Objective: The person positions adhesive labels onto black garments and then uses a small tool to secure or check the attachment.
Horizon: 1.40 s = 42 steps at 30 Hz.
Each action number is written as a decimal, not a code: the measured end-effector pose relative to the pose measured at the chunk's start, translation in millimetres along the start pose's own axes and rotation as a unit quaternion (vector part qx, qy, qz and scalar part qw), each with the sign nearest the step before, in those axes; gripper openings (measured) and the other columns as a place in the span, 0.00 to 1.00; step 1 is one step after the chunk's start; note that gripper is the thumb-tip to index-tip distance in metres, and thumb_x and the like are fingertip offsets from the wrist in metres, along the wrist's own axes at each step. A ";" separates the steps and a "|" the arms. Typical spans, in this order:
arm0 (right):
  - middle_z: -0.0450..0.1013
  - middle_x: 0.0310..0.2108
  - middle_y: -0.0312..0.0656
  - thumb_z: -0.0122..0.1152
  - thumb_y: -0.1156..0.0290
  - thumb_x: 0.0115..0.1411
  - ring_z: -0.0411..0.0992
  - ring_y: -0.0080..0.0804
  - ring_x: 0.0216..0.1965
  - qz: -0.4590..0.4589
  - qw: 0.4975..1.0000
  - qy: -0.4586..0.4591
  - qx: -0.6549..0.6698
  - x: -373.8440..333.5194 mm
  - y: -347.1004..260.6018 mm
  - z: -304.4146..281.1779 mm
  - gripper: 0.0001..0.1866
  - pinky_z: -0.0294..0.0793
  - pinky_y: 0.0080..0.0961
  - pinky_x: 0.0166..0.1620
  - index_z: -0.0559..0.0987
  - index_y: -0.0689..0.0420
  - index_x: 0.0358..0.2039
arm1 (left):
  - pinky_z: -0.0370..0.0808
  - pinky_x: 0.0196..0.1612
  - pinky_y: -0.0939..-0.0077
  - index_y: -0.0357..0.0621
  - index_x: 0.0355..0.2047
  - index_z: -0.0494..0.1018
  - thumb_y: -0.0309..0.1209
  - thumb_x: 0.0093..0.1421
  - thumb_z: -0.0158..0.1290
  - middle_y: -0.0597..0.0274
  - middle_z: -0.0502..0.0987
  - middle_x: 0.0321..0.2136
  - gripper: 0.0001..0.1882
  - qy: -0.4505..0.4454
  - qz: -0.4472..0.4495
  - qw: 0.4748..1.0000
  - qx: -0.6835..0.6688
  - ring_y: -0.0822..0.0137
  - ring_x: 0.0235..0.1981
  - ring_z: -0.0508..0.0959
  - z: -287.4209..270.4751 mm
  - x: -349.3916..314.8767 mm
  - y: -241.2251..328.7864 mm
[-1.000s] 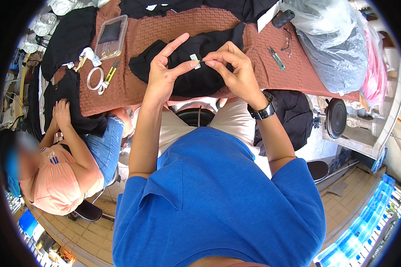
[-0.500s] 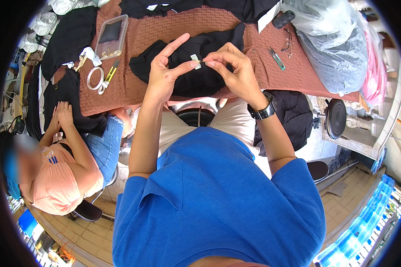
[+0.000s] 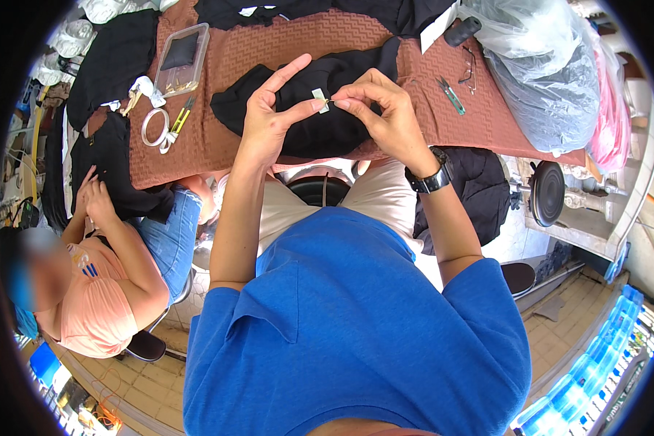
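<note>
The right grip (image 3: 386,120) pinched a tiny piece (image 3: 328,102) at the edge of a pale tag (image 3: 319,95); the left grip (image 3: 264,131) had its thumb on the tag, its hold unclear. Beneath lay black cloth (image 3: 327,136) on the brown-covered surface (image 3: 443,132), between green snips (image 3: 452,99) rightward and a clear box (image 3: 176,87) leftward; a bulging bag (image 3: 541,80) crowded the right end.

1 black garment (image 3: 320,142), matt, rumpled, spread loosely near the front edge of the brown tablecloth (image 3: 458,134). 1 small pale tag (image 3: 318,94), narrow, slightly tilted, showing against the garment's middle; attachment unclear. Tiny yellowish piece (image 3: 328,103) just beside the tag, too small to identify.
</note>
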State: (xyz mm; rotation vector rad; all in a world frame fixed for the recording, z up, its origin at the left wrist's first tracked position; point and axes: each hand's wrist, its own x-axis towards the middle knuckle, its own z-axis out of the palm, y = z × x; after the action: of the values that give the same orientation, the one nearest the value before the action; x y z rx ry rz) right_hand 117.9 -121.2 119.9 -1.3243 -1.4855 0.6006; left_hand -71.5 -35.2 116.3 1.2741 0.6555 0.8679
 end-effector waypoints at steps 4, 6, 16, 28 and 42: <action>0.71 0.29 0.35 0.68 0.74 0.60 0.67 0.23 0.28 0.012 1.000 0.003 0.015 0.4 2.7 0.6 0.06 0.69 0.22 0.33 0.86 0.56 0.38 | 0.67 0.62 0.78 0.37 0.62 0.71 0.17 0.51 0.66 0.60 0.76 0.56 0.36 -0.008 -0.008 1.000 -0.019 0.75 0.54 0.74 1.0 0.0 1.9; 0.71 0.29 0.35 0.68 0.74 0.60 0.66 0.23 0.28 0.012 1.000 0.003 0.016 0.6 5.0 0.1 0.06 0.68 0.22 0.33 0.86 0.56 0.38 | 0.67 0.62 0.78 0.37 0.62 0.71 0.17 0.51 0.66 0.60 0.76 0.55 0.36 -0.009 -0.007 1.000 -0.017 0.75 0.54 0.74 1.1 0.6 2.2; 0.72 0.30 0.33 0.68 0.74 0.60 0.66 0.19 0.30 0.031 0.998 -0.006 0.053 0.8 9.1 -0.4 0.05 0.67 0.19 0.34 0.86 0.57 0.38 | 0.71 0.59 0.79 0.37 0.62 0.70 0.16 0.51 0.65 0.61 0.76 0.55 0.36 -0.013 -0.001 1.000 0.002 0.75 0.52 0.76 0.9 2.8 -1.5; 0.74 0.31 0.32 0.69 0.77 0.60 0.69 0.16 0.32 0.047 0.997 -0.007 0.064 0.2 11.7 1.5 0.05 0.67 0.16 0.34 0.86 0.59 0.37 | 0.67 0.64 0.73 0.42 0.60 0.74 0.21 0.49 0.69 0.59 0.74 0.58 0.35 -0.011 -0.030 0.999 -0.026 0.68 0.60 0.71 -1.7 2.8 -5.4; 0.68 0.29 0.36 0.67 0.77 0.60 0.68 0.25 0.29 -0.018 0.999 0.050 0.005 4.3 -4.7 -11.6 0.04 0.70 0.23 0.35 0.84 0.58 0.36 | 0.73 0.57 0.79 0.38 0.62 0.70 0.16 0.51 0.65 0.60 0.77 0.54 0.36 0.008 -0.011 0.999 -0.045 0.75 0.49 0.77 1.4 -0.8 4.0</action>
State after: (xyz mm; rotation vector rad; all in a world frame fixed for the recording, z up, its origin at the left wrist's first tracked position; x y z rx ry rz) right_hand 126.8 -121.3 129.7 -1.2993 -1.4206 0.5100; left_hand -71.5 -36.3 120.5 1.1780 0.6347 0.8809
